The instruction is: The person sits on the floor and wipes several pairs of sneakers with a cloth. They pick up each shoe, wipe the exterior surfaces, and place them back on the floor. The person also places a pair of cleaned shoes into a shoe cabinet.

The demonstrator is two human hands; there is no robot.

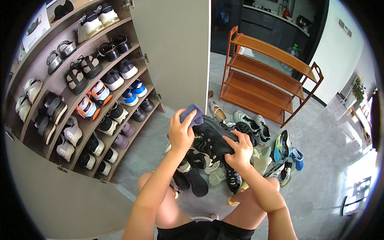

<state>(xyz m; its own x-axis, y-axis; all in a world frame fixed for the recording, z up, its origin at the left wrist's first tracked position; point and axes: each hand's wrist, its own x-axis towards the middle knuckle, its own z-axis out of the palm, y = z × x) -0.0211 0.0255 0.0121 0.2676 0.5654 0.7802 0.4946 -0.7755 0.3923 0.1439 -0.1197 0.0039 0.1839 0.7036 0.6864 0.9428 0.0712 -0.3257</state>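
My right hand (240, 150) grips a black lace-up shoe (214, 133) by one end, thumb across its side. At the shoe's other end, my left hand (181, 132) holds a folded purple-grey cloth (193, 115) between thumb and fingers. The cloth touches or nearly touches the shoe; its exact contact is hard to see. The shoe is held in the air over a pile of loose shoes, turned sideways. Just under it lie a black shoe with white marks (233, 177), a pale translucent shoe (218, 175) and a plain black sole (198, 183).
To the left, a shoe cabinet (132, 124) with open doors holds several rows of pairs. Its tall door (172, 54) stands upright ahead. A brown wooden rack (264, 73) stands beyond the pile. A blue clog (297, 159) lies at the pile's right edge on the grey floor (318, 186).
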